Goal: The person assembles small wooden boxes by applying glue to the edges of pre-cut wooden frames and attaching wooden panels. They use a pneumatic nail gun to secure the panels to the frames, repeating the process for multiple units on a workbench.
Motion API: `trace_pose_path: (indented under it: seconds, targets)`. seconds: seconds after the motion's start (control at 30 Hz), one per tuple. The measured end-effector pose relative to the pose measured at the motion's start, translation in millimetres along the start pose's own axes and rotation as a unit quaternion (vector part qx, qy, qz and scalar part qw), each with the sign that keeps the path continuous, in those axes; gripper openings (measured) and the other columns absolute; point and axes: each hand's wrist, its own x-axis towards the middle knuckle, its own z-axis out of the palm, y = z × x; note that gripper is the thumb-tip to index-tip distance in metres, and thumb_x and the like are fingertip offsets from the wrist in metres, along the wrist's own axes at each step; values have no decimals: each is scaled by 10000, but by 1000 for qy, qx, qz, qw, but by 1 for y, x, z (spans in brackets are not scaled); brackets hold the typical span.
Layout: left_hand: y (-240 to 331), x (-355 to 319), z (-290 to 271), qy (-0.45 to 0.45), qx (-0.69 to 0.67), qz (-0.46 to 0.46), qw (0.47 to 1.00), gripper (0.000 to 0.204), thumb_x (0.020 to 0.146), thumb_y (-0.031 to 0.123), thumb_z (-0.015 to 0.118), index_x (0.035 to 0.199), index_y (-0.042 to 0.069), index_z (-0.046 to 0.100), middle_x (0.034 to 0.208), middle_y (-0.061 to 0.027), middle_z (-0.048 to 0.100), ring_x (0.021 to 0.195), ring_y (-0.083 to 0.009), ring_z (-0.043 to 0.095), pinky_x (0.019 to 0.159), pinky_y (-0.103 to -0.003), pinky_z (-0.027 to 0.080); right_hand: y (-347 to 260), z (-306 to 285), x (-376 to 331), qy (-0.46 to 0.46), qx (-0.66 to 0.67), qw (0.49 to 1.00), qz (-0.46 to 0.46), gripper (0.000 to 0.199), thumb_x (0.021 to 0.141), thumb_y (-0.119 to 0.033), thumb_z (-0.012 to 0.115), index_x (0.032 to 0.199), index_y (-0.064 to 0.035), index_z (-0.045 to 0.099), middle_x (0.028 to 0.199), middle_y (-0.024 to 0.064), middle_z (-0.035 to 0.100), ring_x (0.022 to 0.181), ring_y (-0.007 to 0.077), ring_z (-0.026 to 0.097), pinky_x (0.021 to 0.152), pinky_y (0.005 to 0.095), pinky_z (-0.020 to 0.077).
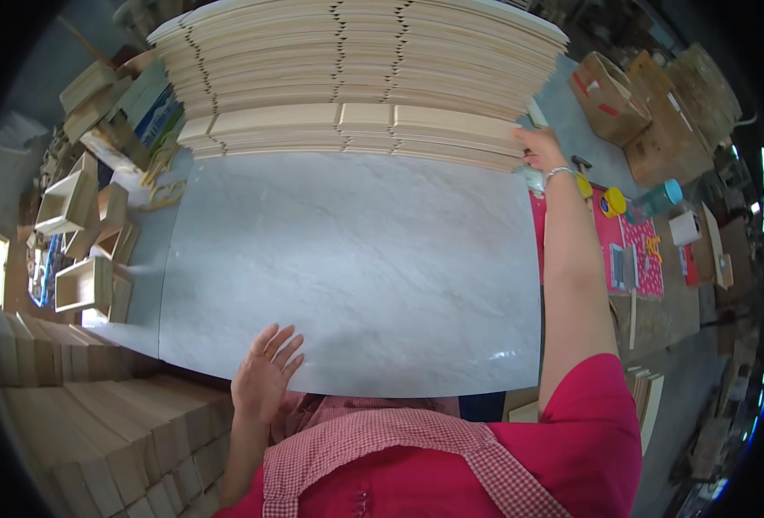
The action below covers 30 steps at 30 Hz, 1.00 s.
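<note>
My right hand (543, 150) reaches far forward on the right. Its fingers are closed at the right end of the top board in a low front stack of pale grooved wooden boards (283, 121). These boards are long and thin, with V-shaped notches showing along their edges. Behind them rises a taller stack of similar boards (270, 60). Nearer to me, my left hand (261, 380) hovers over the front left edge of the grey marbled tabletop (356, 259). That hand holds nothing, and its fingers are spread.
Small wooden boxes (84, 285) sit at the left. Below them are stacked wooden pieces (114, 432). Right of the table, a pink mat (606, 229) bears a yellow tub (612, 203), near a teal-capped bottle (654, 200). Cardboard boxes (611, 99) stand behind.
</note>
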Motion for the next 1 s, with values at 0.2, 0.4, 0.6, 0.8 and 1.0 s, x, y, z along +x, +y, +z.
trace_pose_path:
  seconds: [0.2, 0.4, 0.6, 0.8, 1.0]
  targets:
    - [19, 71, 2, 7, 48, -57, 997, 730, 1029, 499, 515, 1564, 33, 341, 1576, -206, 400, 1454, -377, 398, 1170, -511, 354, 25, -11, 4, -28, 247, 968, 30, 451, 757, -474, 799, 867, -58, 662, 702, 47, 567, 574, 170, 528, 598, 382, 545]
    - [80, 287, 19, 134, -72, -65, 986, 1112, 889, 512, 773, 1610, -5, 102, 1604, -282, 272, 1447, -441, 390, 1203, -542, 326, 36, -14, -67, 12, 318, 947, 34, 485, 808, -489, 790, 943, -50, 634, 715, 9, 524, 559, 121, 476, 567, 330, 521]
    - [84, 341, 50, 199, -37, -5, 979, 788, 890, 250, 805, 1470, -16, 342, 1273, -258, 515, 1139, -399, 598, 1025, -543, 516, 88, -8, -179, 60, 374, 925, -38, 474, 903, -491, 738, 1021, -39, 657, 767, -2, 561, 602, 75, 499, 561, 252, 496]
    - [12, 166, 44, 179, -33, -35, 983, 333, 935, 115, 723, 1187, -41, 571, 1022, -152, 570, 895, -302, 617, 874, -453, 591, 208, -49, -274, 11, 111, 993, -23, 437, 994, -426, 664, 1068, 3, 696, 775, 28, 626, 725, 89, 599, 588, 250, 498]
    - [-25, 39, 22, 265, 19, -109, 958, 294, 1002, 148, 658, 1185, -71, 585, 1081, -158, 645, 1019, -269, 640, 957, -400, 563, 263, -96, -318, 244, -78, 953, -165, 367, 883, -226, 786, 1147, -2, 665, 1042, 176, 648, 955, 345, 640, 860, 429, 519]
